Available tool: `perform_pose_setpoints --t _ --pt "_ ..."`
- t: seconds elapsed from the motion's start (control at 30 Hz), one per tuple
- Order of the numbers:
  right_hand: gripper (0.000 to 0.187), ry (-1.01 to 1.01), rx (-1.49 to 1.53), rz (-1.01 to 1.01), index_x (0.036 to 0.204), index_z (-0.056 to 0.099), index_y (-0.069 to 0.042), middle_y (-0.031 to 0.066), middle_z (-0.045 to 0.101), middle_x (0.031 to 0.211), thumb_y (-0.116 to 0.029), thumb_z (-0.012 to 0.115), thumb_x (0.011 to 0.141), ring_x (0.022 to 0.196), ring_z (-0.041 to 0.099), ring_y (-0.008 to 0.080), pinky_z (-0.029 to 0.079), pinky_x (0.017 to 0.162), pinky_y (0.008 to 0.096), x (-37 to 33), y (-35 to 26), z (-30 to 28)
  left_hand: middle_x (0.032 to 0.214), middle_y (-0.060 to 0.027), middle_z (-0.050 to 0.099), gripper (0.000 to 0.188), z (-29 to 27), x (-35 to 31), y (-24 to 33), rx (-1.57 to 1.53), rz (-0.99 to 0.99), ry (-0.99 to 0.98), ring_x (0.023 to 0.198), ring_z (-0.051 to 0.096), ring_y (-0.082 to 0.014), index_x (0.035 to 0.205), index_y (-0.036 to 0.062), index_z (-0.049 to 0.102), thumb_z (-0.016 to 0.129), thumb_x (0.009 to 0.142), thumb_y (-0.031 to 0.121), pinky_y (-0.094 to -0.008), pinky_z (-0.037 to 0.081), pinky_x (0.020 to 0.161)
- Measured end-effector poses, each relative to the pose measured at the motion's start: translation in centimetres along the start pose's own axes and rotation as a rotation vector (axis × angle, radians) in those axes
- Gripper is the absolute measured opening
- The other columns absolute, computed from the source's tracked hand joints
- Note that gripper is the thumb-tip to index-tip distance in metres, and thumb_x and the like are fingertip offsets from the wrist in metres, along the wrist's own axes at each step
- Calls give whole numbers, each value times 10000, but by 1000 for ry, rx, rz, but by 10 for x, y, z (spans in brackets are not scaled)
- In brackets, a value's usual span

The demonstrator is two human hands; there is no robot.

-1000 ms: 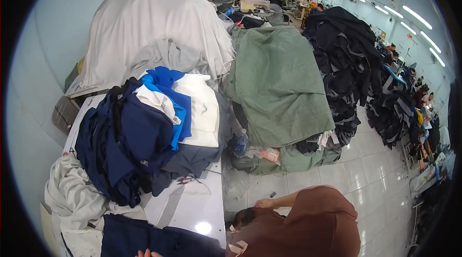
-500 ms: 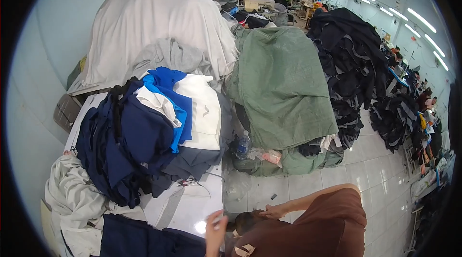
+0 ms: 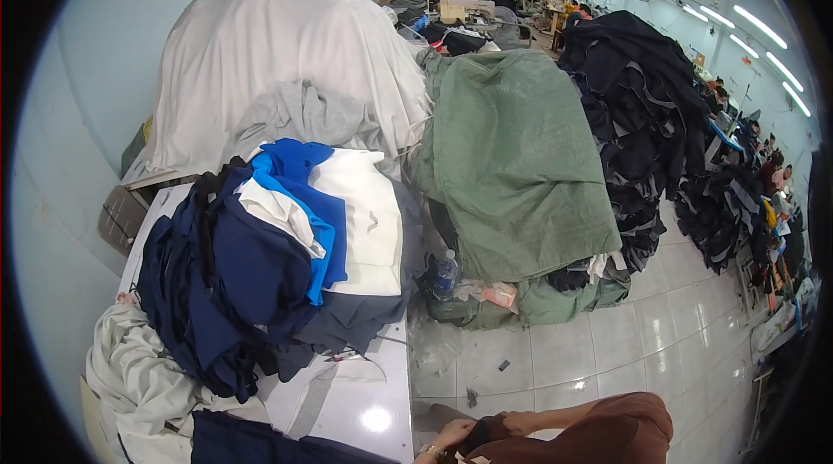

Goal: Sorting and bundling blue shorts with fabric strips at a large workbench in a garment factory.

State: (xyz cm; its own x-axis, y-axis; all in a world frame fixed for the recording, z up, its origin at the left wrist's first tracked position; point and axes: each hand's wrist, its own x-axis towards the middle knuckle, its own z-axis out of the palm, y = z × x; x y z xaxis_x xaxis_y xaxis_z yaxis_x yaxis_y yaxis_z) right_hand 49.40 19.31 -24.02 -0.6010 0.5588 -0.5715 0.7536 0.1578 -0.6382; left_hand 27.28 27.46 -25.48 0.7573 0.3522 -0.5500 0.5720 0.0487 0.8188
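The left hand (image 3: 451,436), with a band at its wrist, meets the right hand (image 3: 522,423) at a dark item (image 3: 482,440) low in view; the right fingers look curled, but whether either hand grips it I cannot tell. The item sits between them, just off the edge of a glossy white table (image 3: 363,408). Around nine o'clock, navy cloth (image 3: 252,442) and a grey strip (image 3: 310,401) lie on that surface; a navy heap (image 3: 234,282) stands at ten. Pale tiles (image 3: 599,351) spread toward one o'clock. At twelve rises a green cover (image 3: 521,169), at one a black heap (image 3: 633,99), at eleven a white-draped mound (image 3: 278,47). Beyond, ceiling tubes (image 3: 759,26) shine above workers toward half past one.
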Motion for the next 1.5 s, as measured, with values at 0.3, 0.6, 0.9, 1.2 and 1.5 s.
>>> perform_pose_setpoints --t 0.3,0.6,0.9,1.2,1.5 --pt "255 313 250 -122 934 577 35 217 487 1135 -113 491 745 919 557 373 448 781 424 24 21 34 930 9 625 269 -7 -18 25 -229 33 34 856 529 -66 1069 15 565 452 919 207 -231 414 789" --pt "302 163 191 -179 1064 582 -41 127 570 1135 -88 569 766 994 557 261 449 818 314 -50 -72 -105 813 -175 620 257 -11 -30 33 201 89 425 799 591 -361 954 72 604 480 869 280 -421 456 727" --pt "282 131 541 21 1184 473 -116 38 582 795 -179 471 909 573 520 95 445 501 247 7 -172 -285 816 -74 629 330 -113 -130 150 -399 251 949 727 559 -122 1063 37 586 511 889 307 -273 449 669" --pt "750 -457 505 -402 1416 -60 -264 46 542 823 -69 449 901 568 394 64 378 499 202 104 -331 -235 729 -5 631 165 -98 -281 141 -713 129 1567 636 530 -15 902 -7 644 625 829 140 -173 432 579" --pt "644 -876 781 -287 1417 66 -183 159 579 1032 -62 434 902 710 573 164 484 602 273 155 -374 -179 701 -43 568 122 -42 -320 129 -306 -125 2295 598 557 -140 862 83 644 676 749 114 -240 447 550"
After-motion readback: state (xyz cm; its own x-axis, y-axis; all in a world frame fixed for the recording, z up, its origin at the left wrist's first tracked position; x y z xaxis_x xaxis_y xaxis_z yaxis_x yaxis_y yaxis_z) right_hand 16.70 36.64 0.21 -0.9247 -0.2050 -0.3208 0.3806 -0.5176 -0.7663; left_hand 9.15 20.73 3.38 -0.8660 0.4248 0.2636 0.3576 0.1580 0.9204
